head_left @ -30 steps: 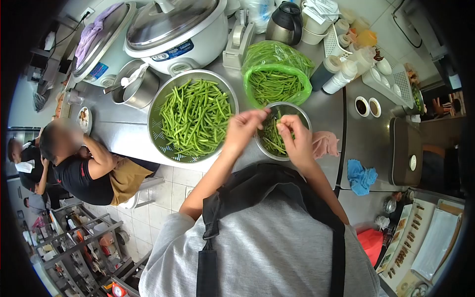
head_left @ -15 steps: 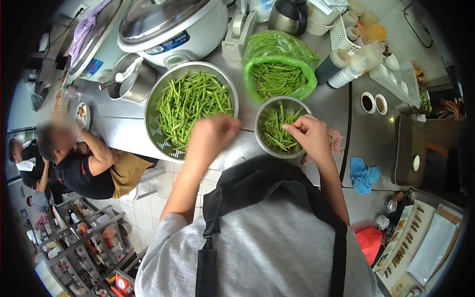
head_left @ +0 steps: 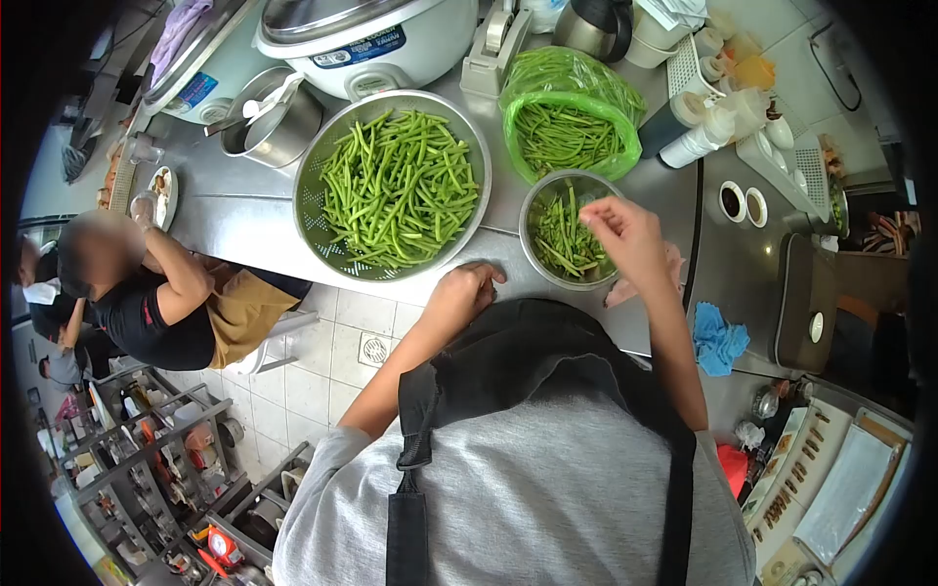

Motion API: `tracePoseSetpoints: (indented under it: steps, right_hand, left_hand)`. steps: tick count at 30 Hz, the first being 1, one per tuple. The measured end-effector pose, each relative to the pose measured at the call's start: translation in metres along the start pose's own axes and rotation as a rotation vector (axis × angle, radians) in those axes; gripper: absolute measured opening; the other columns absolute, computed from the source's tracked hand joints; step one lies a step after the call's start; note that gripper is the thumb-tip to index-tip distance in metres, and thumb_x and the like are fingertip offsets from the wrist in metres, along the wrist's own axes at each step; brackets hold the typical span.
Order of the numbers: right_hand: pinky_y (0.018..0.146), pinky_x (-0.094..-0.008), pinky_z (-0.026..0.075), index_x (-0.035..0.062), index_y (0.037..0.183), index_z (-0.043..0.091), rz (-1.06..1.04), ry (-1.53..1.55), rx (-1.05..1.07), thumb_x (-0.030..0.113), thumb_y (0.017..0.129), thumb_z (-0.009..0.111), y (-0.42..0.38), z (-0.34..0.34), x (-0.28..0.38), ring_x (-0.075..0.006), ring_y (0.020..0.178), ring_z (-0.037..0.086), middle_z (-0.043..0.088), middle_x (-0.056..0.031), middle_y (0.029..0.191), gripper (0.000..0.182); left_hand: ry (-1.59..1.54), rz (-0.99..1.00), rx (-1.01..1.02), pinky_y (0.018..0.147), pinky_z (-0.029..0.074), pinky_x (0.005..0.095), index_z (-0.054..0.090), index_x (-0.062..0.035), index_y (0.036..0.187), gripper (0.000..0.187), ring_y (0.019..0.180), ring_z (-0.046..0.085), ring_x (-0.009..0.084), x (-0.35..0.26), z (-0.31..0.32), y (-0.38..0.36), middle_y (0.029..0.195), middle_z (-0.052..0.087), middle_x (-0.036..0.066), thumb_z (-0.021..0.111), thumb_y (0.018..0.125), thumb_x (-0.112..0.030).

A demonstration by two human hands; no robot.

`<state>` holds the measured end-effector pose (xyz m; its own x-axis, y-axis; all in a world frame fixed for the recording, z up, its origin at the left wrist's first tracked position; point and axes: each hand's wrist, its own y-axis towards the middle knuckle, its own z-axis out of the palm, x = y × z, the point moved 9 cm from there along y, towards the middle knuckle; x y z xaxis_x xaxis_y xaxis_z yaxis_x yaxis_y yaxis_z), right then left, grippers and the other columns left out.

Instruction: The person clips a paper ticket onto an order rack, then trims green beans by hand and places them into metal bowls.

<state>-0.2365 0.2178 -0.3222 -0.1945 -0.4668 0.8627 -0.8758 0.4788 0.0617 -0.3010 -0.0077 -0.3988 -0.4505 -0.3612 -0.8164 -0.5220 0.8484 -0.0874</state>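
Observation:
My left hand (head_left: pixel 467 293) is at the counter's front edge, its fingers curled, between the perforated metal colander (head_left: pixel 305 227) and the small steel bowl (head_left: pixel 529 237). Whether anything is in it cannot be seen. Cut green beans (head_left: pixel 401 190) are heaped in the colander. Over the bowl's right side, my right hand (head_left: pixel 628 237) has thumb and fingertips pinched together; what they hold, if anything, is too small to make out. Short bean pieces and ends (head_left: pixel 565 234) lie in the bowl. Just behind it, an open green plastic bag (head_left: pixel 576 73) is full of long green beans.
Behind the colander stand a large rice cooker (head_left: pixel 376 59), a steel pot (head_left: pixel 283 132) and a tape dispenser (head_left: pixel 489 63). Sauce bottles (head_left: pixel 696 146), two small sauce cups (head_left: pixel 733 200) and a blue cloth (head_left: pixel 720 339) are rightward. A seated person (head_left: pixel 161 303) is at left.
My left hand has come from above the colander's right front rim down to the counter edge. My right hand has lifted slightly, still pinched above the bowl. The view has shifted a little.

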Motion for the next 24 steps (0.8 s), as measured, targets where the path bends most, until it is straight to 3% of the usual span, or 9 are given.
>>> tracePoseSetpoints:
  steps: [6,8,11,12,15,19,24]
  right_hand:
    - [0.062,-0.0319,0.051,0.0072,0.094,0.072,-0.157,-0.294,-0.068,0.011,0.085,0.066,0.075,-0.034,-0.001,-0.0225,0.066,0.064,0.068,-0.0089,0.086,0.012]
    - [0.068,-0.0346,0.052,0.008,0.093,0.072,-0.198,-0.421,0.007,0.008,0.082,0.065,0.101,-0.02,-0.01,-0.0269,0.073,0.064,0.067,-0.0086,0.09,0.013]
    - [0.08,-0.0382,0.051,0.0087,0.09,0.072,-0.438,-0.636,0.111,0.005,0.079,0.063,0.13,0.014,-0.043,-0.0287,0.087,0.063,0.066,-0.0073,0.095,0.015]
    - [0.087,-0.0396,0.049,0.0092,0.087,0.072,-0.375,-0.671,0.185,0.003,0.076,0.064,0.134,0.021,-0.05,-0.0273,0.099,0.059,0.064,-0.0065,0.096,0.015]
    - [0.088,-0.0389,0.048,0.0098,0.085,0.071,-0.332,-0.733,0.228,0.004,0.075,0.067,0.143,0.027,-0.052,-0.0266,0.1,0.058,0.061,-0.0057,0.094,0.012]
    - [0.085,-0.0388,0.048,0.0082,0.084,0.069,-0.396,-0.738,0.256,0.008,0.074,0.07,0.141,0.026,-0.04,-0.0265,0.097,0.057,0.058,-0.0063,0.089,0.01]
    - [0.082,-0.0392,0.048,0.0047,0.084,0.067,-0.346,-0.448,0.079,0.01,0.079,0.069,0.114,-0.008,0.001,-0.0272,0.092,0.059,0.064,-0.0081,0.091,0.007]
  left_hand:
    - [-0.022,0.164,-0.192,0.059,0.049,0.0298,0.068,-0.0056,0.09,0.019,0.067,0.061,0.0207,-0.074,-0.043,0.021,0.08,0.064,0.008,0.069,0.073,0.002]
    - [-0.013,0.27,-0.254,0.062,0.051,0.032,0.069,-0.0059,0.094,0.021,0.07,0.062,0.0227,-0.091,-0.04,0.037,0.082,0.065,0.009,0.067,0.074,0.002]
    - [0.032,0.359,-0.255,0.071,0.053,0.0373,0.07,-0.0073,0.102,0.029,0.077,0.063,0.0284,-0.107,-0.03,0.059,0.086,0.066,0.012,0.064,0.076,0.003]
    - [0.021,0.366,-0.247,0.072,0.052,0.0379,0.07,-0.0075,0.102,0.03,0.078,0.063,0.0293,-0.11,-0.027,0.064,0.086,0.066,0.012,0.063,0.075,0.003]
    - [0.022,0.348,-0.244,0.072,0.053,0.0376,0.071,-0.0088,0.102,0.03,0.079,0.064,0.0288,-0.104,-0.03,0.075,0.087,0.066,0.011,0.064,0.075,0.002]
    - [0.024,0.324,-0.259,0.07,0.053,0.0365,0.071,-0.0086,0.103,0.029,0.077,0.064,0.0276,-0.094,-0.037,0.09,0.089,0.066,0.011,0.065,0.077,0.002]
    - [-0.067,0.209,-0.29,0.066,0.052,0.0338,0.069,-0.0077,0.11,0.031,0.072,0.063,0.0239,-0.096,-0.045,0.114,0.085,0.062,0.011,0.066,0.08,0.0]
